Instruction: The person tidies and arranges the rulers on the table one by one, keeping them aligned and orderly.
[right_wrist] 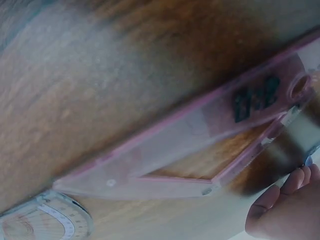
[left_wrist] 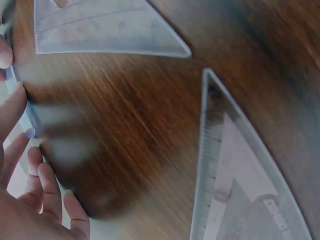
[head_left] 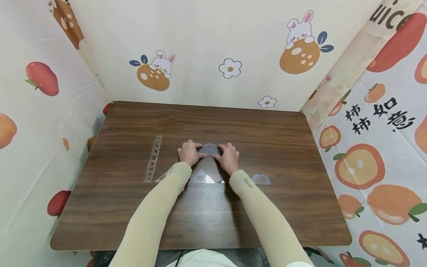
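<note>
In the head view, both hands meet over the table's middle at a round-edged bluish-grey piece (head_left: 209,149), see-through in look; its exact kind cannot be told. My left hand (head_left: 189,152) pinches its left edge between thumb and fingers. On the opposite edge, my right hand (head_left: 228,158) holds it the same way. Nearer the body lies a clear set square (head_left: 201,177), and another one (head_left: 161,178) is partly covered by the left sleeve. A clear protractor (head_left: 261,179) lies right of the right forearm. The right wrist view shows a pinkish set square (right_wrist: 175,135) beside the protractor (right_wrist: 45,220).
Left of the left hand lies a clear stencil ruler (head_left: 153,159), lengthwise away from the body. The brown wooden table (head_left: 283,215) backs onto a printed curtain (head_left: 200,37), with more printed cloth at both sides.
</note>
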A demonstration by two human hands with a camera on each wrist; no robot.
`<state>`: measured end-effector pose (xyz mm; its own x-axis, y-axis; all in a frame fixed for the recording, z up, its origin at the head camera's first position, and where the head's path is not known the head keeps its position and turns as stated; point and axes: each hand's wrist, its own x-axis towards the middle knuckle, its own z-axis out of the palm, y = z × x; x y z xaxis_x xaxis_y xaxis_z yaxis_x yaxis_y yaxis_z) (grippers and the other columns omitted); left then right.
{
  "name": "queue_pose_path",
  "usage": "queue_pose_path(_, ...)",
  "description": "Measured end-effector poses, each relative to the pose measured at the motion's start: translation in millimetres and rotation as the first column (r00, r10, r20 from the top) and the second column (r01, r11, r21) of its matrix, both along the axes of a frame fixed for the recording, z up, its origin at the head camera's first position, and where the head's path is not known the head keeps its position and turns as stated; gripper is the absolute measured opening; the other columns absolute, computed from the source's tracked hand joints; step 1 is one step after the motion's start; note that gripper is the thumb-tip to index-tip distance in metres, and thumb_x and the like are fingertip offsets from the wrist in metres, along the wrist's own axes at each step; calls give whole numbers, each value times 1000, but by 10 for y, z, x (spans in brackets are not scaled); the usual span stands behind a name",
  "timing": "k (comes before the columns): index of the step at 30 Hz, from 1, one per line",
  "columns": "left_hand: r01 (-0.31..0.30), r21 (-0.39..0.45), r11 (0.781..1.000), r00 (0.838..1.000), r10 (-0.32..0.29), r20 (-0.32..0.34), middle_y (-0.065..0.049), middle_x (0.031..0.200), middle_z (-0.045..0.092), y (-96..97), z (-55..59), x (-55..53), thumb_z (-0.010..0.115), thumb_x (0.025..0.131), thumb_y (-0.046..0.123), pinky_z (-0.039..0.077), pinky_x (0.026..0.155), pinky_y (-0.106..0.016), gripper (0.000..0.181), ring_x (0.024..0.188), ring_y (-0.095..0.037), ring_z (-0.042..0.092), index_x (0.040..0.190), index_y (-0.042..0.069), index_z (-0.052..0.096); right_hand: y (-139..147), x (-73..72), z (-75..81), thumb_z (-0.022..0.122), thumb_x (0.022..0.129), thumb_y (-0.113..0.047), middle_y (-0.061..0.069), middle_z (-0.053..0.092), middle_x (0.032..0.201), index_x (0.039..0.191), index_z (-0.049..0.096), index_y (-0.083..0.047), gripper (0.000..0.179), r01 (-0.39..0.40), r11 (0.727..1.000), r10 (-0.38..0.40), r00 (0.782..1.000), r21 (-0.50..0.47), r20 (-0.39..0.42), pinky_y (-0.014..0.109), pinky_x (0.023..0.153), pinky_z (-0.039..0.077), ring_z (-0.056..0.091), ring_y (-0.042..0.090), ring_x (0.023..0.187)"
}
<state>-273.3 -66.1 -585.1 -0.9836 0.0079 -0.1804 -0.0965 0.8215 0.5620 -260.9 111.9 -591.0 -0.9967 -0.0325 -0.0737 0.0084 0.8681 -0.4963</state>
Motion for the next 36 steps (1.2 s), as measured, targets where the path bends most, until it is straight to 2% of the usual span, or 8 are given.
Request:
queue_pose_path(9,50,33,998,999,-50,-11,-7,122,73,101,27,4,91,77,39,46,103,-54,49,121,-33,64,120,19,79,197,31,-21,78,90,-41,12,61,134,132,68,-12,52,-26,1000,26,1000,-12,-12,51,106,36,55,33,125)
queue_pose_path(15,97,42,994,994,-95,-45,-4,114,77,218,69,27,91,77,38,47,104,-52,48,113,-28,69,118,17,79,373,66,-4,77,90,-42,12,62,133,133,68,-12,53,-46,999,46,999,-21,-8,51,108,37,55,33,125)
queue_pose_path(22,134,31,990,988,-132,-77,-4,111,77,381,131,37,90,76,40,48,101,-51,48,110,-26,70,116,16,79,592,104,62,77,91,-42,12,63,130,133,68,-13,52,-61,998,61,998,-21,-27,50,106,38,56,31,121)
queue_pose_path(28,164,35,986,981,-159,-110,-3,110,79,560,203,54,90,76,41,48,101,-49,50,109,-25,71,117,16,79,801,150,173,76,92,-40,13,62,129,134,67,-11,51,-75,997,74,996,-13,-46,51,106,37,55,32,122)
queue_pose_path(36,201,50,978,973,-193,-130,-1,110,80,902,310,157,91,76,40,47,98,-46,49,107,-24,72,117,15,79,1167,280,267,76,93,-36,14,62,126,135,66,-9,51,-63,998,62,997,-23,-55,52,105,36,54,33,121)
